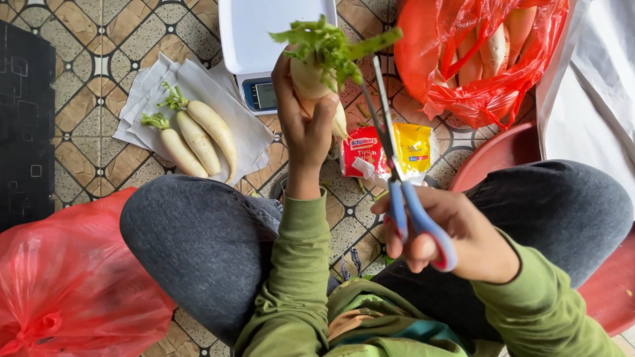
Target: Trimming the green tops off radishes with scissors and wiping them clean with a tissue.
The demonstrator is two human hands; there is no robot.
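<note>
My left hand (301, 122) grips a white radish (311, 79) and holds it up with its green leafy top (324, 43) pointing away from me. My right hand (450, 231) holds blue-handled scissors (397, 165), fingers through the loops. The blades reach up to the leaf stems at the radish top. Three trimmed white radishes (198, 139) lie side by side on white paper sheets (248, 129) on the tiled floor to the left.
A white kitchen scale (245, 39) stands behind the radish. A red plastic bag of radishes (483, 59) sits at top right, another red bag (66, 277) at bottom left. A red-and-yellow packet (413, 149) lies on the floor; a red basin (489, 155) is beside my right knee.
</note>
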